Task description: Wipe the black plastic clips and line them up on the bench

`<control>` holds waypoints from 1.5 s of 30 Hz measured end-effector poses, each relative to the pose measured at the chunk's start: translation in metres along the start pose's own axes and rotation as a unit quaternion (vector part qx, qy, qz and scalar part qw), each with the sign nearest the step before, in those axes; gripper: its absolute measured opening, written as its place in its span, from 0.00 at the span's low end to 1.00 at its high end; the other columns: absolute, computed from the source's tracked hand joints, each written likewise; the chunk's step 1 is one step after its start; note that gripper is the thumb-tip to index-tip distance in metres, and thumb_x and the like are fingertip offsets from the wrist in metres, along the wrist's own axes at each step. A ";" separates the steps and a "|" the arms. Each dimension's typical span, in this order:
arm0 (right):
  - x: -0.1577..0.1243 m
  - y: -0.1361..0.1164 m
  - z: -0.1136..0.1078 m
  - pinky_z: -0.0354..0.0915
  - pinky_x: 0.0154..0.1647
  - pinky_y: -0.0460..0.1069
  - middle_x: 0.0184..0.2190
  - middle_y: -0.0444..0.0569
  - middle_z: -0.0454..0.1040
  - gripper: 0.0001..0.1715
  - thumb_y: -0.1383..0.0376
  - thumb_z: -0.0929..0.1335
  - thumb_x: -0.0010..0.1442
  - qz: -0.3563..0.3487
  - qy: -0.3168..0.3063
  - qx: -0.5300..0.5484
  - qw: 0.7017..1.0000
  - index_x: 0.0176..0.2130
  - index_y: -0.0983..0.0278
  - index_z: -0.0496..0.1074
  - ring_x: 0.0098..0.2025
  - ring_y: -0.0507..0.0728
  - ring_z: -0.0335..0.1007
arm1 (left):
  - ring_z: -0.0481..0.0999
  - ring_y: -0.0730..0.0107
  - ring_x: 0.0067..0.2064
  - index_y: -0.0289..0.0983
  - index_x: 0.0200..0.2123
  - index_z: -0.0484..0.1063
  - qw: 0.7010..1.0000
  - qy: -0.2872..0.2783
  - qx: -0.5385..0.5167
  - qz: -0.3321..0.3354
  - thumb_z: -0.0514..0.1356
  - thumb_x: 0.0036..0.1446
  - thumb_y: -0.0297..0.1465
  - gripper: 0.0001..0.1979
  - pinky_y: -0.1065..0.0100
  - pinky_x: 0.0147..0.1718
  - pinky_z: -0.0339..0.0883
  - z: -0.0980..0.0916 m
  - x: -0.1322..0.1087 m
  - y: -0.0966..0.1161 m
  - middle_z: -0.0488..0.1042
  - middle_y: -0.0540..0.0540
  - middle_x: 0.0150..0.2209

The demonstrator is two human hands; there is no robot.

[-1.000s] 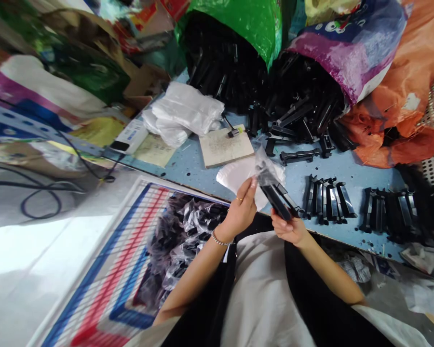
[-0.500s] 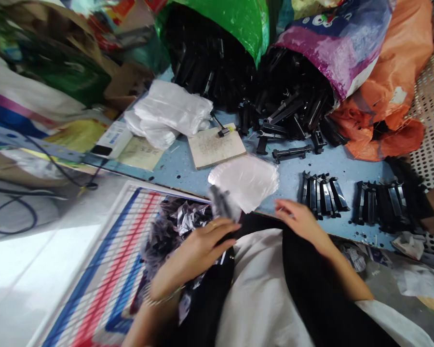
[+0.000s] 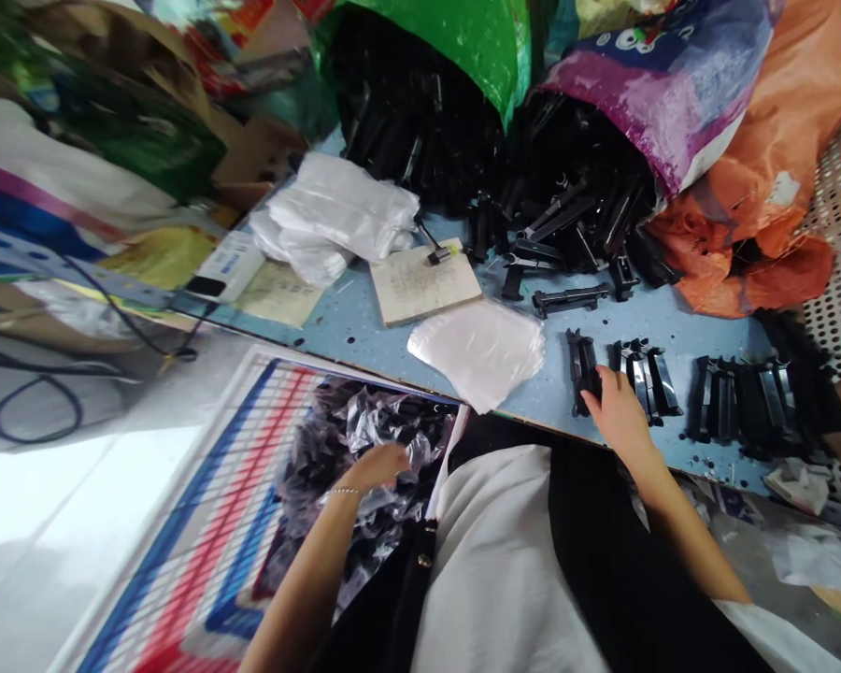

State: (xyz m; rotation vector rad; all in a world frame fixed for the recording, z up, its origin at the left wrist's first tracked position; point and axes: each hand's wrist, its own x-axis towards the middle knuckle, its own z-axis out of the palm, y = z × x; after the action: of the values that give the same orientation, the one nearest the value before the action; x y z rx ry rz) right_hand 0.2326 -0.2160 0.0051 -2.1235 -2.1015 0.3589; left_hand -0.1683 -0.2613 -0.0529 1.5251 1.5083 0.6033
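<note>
My left hand (image 3: 382,465) reaches down into a striped woven sack (image 3: 203,523) full of bagged black parts (image 3: 385,439); its fingers are buried in the crinkled plastic. My right hand (image 3: 615,404) rests on the blue table (image 3: 364,322), fingers curled over a black plastic part (image 3: 580,369) at the left end of a row of the same parts (image 3: 641,374). A stack of clear plastic bags (image 3: 480,348) lies between my hands on the table edge.
Green (image 3: 477,37) and purple (image 3: 662,89) sacks spill black parts at the back. An orange bag (image 3: 771,196) sits right, a second row of parts (image 3: 749,397) beyond. White bags (image 3: 336,215), a board (image 3: 424,280) and cables (image 3: 35,411) lie left.
The left hand carried the bagged part down from chest height into the sack. The right hand let go of it and moved right onto the row of black parts.
</note>
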 end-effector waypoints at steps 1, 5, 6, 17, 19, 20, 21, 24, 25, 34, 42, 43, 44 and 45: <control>0.000 0.000 0.001 0.70 0.46 0.61 0.53 0.66 0.72 0.29 0.59 0.63 0.67 0.025 -0.014 -0.004 1.000 0.63 0.68 0.61 0.48 0.69 0.74 | 0.69 0.69 0.16 0.41 0.22 0.73 1.000 -0.027 -0.007 -0.001 0.65 0.49 0.37 0.08 0.69 0.17 0.62 0.004 0.011 0.012 0.67 0.53 0.14; 0.006 0.006 0.005 0.69 0.45 0.59 0.50 0.66 0.75 0.25 0.60 0.64 0.67 0.055 -0.031 0.018 0.998 0.59 0.68 0.65 0.45 0.67 0.76 | 0.78 0.69 0.31 0.38 0.40 0.74 0.996 0.046 0.000 0.079 0.56 0.64 0.33 0.08 0.67 0.34 0.73 0.044 0.066 0.076 0.77 0.46 0.33; 0.008 0.009 0.005 0.69 0.46 0.58 0.48 0.65 0.76 0.23 0.61 0.64 0.66 0.061 -0.030 0.037 0.997 0.57 0.68 0.67 0.45 0.67 0.76 | 0.79 0.66 0.37 0.37 0.40 0.73 0.989 0.087 0.040 0.116 0.58 0.62 0.31 0.06 0.64 0.40 0.73 0.056 0.080 0.090 0.77 0.43 0.39; -0.011 -0.011 0.005 0.69 0.28 0.48 0.28 0.44 0.76 0.14 0.58 0.76 0.51 0.193 -0.153 0.711 0.658 0.37 0.60 0.75 0.27 0.53 0.71 | 0.72 0.71 0.30 0.37 0.24 0.71 0.997 0.038 -0.032 0.051 0.66 0.53 0.32 0.09 0.69 0.32 0.66 0.056 0.135 0.091 0.73 0.50 0.27; -0.012 -0.026 0.012 0.70 0.27 0.47 0.30 0.46 0.78 0.11 0.60 0.75 0.53 0.223 -0.195 0.769 0.567 0.36 0.61 0.75 0.29 0.53 0.73 | 0.69 0.72 0.27 0.36 0.27 0.72 0.997 0.030 -0.069 0.023 0.65 0.54 0.34 0.09 0.70 0.29 0.64 0.057 0.135 0.090 0.72 0.51 0.25; -0.011 -0.031 0.017 0.70 0.26 0.46 0.33 0.48 0.79 0.10 0.61 0.74 0.54 0.234 -0.226 0.788 0.523 0.37 0.62 0.75 0.30 0.53 0.74 | 0.70 0.73 0.26 0.36 0.30 0.73 0.996 0.024 -0.086 0.021 0.63 0.55 0.33 0.07 0.70 0.28 0.64 0.059 0.134 0.089 0.72 0.51 0.25; -0.010 -0.036 0.022 0.71 0.25 0.44 0.37 0.50 0.80 0.09 0.62 0.73 0.56 0.241 -0.261 0.800 0.484 0.38 0.63 0.75 0.32 0.53 0.75 | 0.70 0.73 0.27 0.35 0.33 0.73 0.995 0.028 -0.096 0.025 0.62 0.55 0.32 0.05 0.70 0.29 0.65 0.060 0.134 0.088 0.73 0.51 0.25; -0.005 -0.039 0.037 0.70 0.24 0.40 0.41 0.53 0.80 0.06 0.67 0.70 0.62 0.251 -0.329 0.814 0.408 0.41 0.66 0.74 0.33 0.49 0.76 | 0.77 0.68 0.34 0.36 0.36 0.72 0.992 0.076 -0.050 0.086 0.57 0.56 0.25 0.05 0.66 0.37 0.73 0.060 0.134 0.081 0.77 0.47 0.31; -0.004 -0.038 0.041 0.71 0.24 0.39 0.39 0.52 0.80 0.06 0.67 0.69 0.64 0.253 -0.336 0.817 0.394 0.42 0.66 0.73 0.31 0.48 0.75 | 0.78 0.66 0.39 0.36 0.36 0.73 0.989 0.090 -0.011 0.121 0.55 0.57 0.23 0.08 0.62 0.43 0.74 0.059 0.133 0.078 0.78 0.45 0.34; 0.012 -0.050 0.051 0.69 0.21 0.39 0.29 0.45 0.75 0.10 0.60 0.69 0.64 0.183 -0.347 0.796 0.461 0.41 0.65 0.72 0.25 0.47 0.66 | 0.66 0.61 0.66 0.38 0.69 0.56 0.922 0.052 0.111 0.368 0.46 0.66 0.21 0.29 0.56 0.65 0.65 0.064 0.087 0.108 0.65 0.36 0.65; -0.005 -0.082 0.014 0.71 0.44 0.52 0.36 0.48 0.76 0.11 0.60 0.69 0.62 -0.019 -0.099 0.494 0.864 0.43 0.62 0.75 0.37 0.55 0.71 | 0.73 0.57 0.60 0.37 0.67 0.59 0.909 0.007 0.107 0.403 0.56 0.66 0.30 0.27 0.56 0.58 0.73 0.071 0.035 0.146 0.72 0.35 0.57; -0.008 -0.081 0.005 0.71 0.45 0.52 0.38 0.49 0.77 0.13 0.60 0.68 0.63 -0.059 -0.114 0.456 0.881 0.47 0.62 0.74 0.39 0.56 0.72 | 0.76 0.59 0.57 0.37 0.63 0.65 0.911 0.014 0.113 0.396 0.57 0.67 0.31 0.23 0.58 0.57 0.73 0.063 0.029 0.147 0.75 0.37 0.54; -0.011 -0.077 -0.005 0.71 0.45 0.53 0.41 0.50 0.77 0.16 0.60 0.67 0.64 -0.096 -0.142 0.437 0.883 0.50 0.62 0.74 0.40 0.56 0.73 | 0.77 0.62 0.54 0.38 0.60 0.69 0.916 0.011 0.117 0.384 0.57 0.67 0.31 0.19 0.60 0.56 0.74 0.052 0.021 0.147 0.77 0.40 0.51; -0.013 -0.070 -0.013 0.72 0.45 0.52 0.43 0.50 0.77 0.18 0.59 0.67 0.65 -0.122 -0.167 0.426 0.881 0.52 0.61 0.74 0.41 0.56 0.74 | 0.78 0.63 0.53 0.40 0.57 0.71 0.925 -0.001 0.122 0.360 0.57 0.67 0.31 0.16 0.62 0.56 0.73 0.037 0.012 0.144 0.78 0.41 0.50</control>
State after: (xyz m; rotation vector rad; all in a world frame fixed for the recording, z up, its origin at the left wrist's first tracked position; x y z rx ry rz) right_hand 0.1687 -0.2264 0.0367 -1.3226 -1.7903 1.3877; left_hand -0.0591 -0.2411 0.0468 2.2951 1.0088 0.8422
